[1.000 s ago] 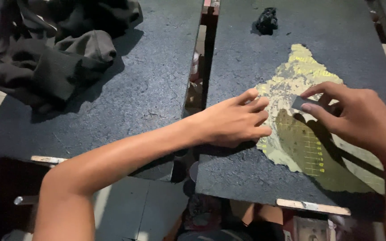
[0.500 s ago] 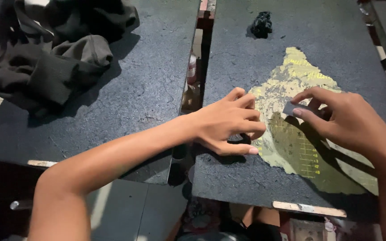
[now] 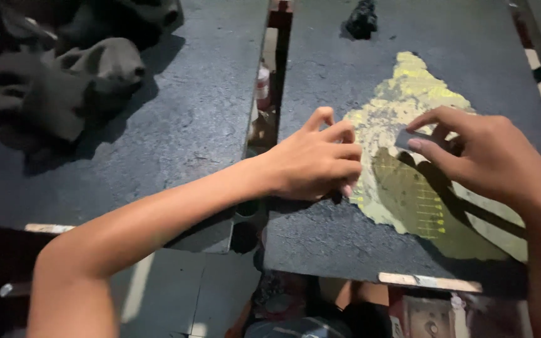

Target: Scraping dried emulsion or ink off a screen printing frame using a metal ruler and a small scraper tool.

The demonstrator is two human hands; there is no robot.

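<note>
- My left hand (image 3: 311, 163) presses, fingers curled, on the left edge of the ragged yellow-green printed patch (image 3: 417, 172), centre right of frame on the dark grey table (image 3: 339, 81).
- My right hand (image 3: 486, 156) pinches a small grey flat piece (image 3: 406, 139) over the patch.
- Progress: patch lies largely intact; most of the work appears left.

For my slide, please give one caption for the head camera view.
Left hand presses a yellowish patch on a dark board; right hand pinches a small grey piece.
</note>
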